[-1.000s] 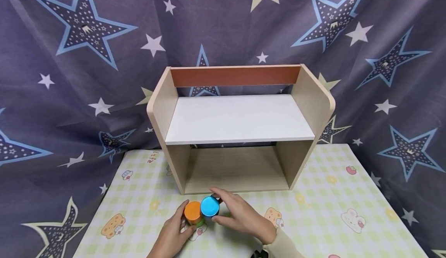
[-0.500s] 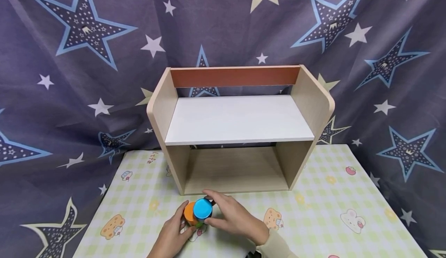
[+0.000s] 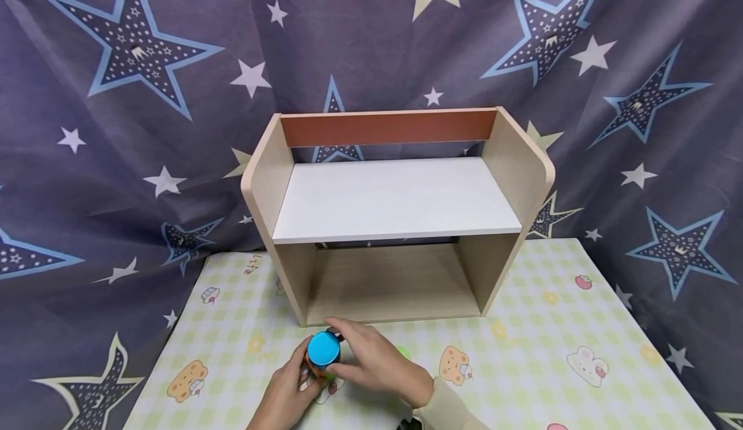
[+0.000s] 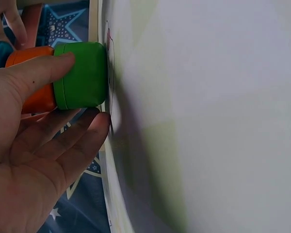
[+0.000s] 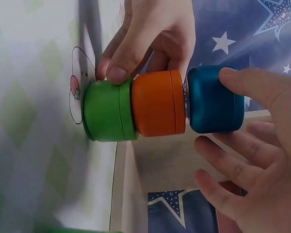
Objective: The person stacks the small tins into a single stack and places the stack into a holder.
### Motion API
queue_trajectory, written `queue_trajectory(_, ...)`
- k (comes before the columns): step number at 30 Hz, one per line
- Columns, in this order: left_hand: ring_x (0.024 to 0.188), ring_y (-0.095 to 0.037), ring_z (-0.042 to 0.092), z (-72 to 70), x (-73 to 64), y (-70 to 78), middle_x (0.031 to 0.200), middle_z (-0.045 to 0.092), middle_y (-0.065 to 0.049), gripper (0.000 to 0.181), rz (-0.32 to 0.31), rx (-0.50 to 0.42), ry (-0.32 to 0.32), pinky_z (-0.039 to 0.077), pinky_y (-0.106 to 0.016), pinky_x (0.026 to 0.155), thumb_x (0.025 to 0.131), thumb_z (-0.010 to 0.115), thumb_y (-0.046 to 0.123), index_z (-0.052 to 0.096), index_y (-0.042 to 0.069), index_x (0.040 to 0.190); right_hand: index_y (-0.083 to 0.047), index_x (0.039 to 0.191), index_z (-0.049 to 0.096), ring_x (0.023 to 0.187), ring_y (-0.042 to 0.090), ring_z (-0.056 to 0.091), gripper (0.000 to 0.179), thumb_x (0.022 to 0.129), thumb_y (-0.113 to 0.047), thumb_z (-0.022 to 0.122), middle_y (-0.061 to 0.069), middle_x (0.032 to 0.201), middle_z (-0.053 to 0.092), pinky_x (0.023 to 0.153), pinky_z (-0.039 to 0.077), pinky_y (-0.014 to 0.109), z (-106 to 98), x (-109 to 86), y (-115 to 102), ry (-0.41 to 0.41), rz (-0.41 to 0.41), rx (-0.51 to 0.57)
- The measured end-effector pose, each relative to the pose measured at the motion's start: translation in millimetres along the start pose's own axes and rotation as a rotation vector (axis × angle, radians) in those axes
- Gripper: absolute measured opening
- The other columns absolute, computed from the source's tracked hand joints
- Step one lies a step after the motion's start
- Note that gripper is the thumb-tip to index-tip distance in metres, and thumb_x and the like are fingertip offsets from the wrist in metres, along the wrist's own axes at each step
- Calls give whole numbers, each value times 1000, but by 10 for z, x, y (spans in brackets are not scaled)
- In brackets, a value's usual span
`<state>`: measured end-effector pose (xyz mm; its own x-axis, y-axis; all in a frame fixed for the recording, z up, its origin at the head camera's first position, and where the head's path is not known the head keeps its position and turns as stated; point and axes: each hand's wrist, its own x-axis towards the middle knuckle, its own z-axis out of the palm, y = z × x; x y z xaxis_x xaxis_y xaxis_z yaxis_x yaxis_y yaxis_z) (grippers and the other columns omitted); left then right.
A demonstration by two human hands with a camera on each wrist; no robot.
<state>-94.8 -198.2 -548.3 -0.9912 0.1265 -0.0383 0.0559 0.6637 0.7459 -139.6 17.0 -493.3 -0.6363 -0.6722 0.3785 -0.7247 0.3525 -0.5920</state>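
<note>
A small round green tin (image 5: pixel 108 111) stands on the table, with an orange tin (image 5: pixel 157 103) stacked on it. My left hand (image 3: pixel 284 386) grips the green tin low down, thumb on one side and fingers on the other. My right hand (image 3: pixel 378 360) holds a blue tin (image 3: pixel 324 348) between thumb and fingers, directly above the orange one. In the right wrist view a thin gap shows between the blue and orange tins. From the head view, the blue tin hides most of the two below it.
Behind the hands stands a wooden shelf unit (image 3: pixel 397 198) with a white upper board. Another green object (image 3: pixel 403 352) peeks out behind my right hand, mostly hidden. A checked cloth covers the table (image 3: pixel 534 365); a star-patterned curtain (image 3: pixel 383 43) hangs behind.
My right hand has carried the blue tin leftward, from beside the orange tin to over it. My left hand has kept its place. A bit of green now shows behind the right hand.
</note>
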Motion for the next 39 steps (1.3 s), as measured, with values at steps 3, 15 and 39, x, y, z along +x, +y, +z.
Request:
queue_trajectory(3, 114, -36, 63, 0, -4, -5, 133, 60, -20, 80, 5, -1, 3, 53, -56, 92, 86, 82, 24, 39, 5, 150, -11, 151, 37, 113, 8, 61, 75, 91, -29, 77, 4, 139, 57, 98, 49, 24, 21, 17, -2, 5, -7, 2)
queue_trajectory(15, 108, -32, 66, 12, 3, -29, 129, 63, -19, 76, 9, 12, -1, 55, -51, 90, 86, 81, 15, 40, 1, 148, -11, 153, 35, 116, 10, 60, 77, 91, -29, 77, 6, 140, 55, 101, 48, 26, 79, 58, -16, 8, -31, -37)
queue_trajectory(39, 107, -29, 67, -1, 16, -30, 124, 65, -18, 61, 8, -30, -29, 59, -38, 83, 86, 80, 12, 49, 1, 137, -14, 153, 35, 128, 17, 53, 76, 92, -34, 76, 7, 142, 54, 105, 47, 34, 121, 74, -23, 10, -4, -95)
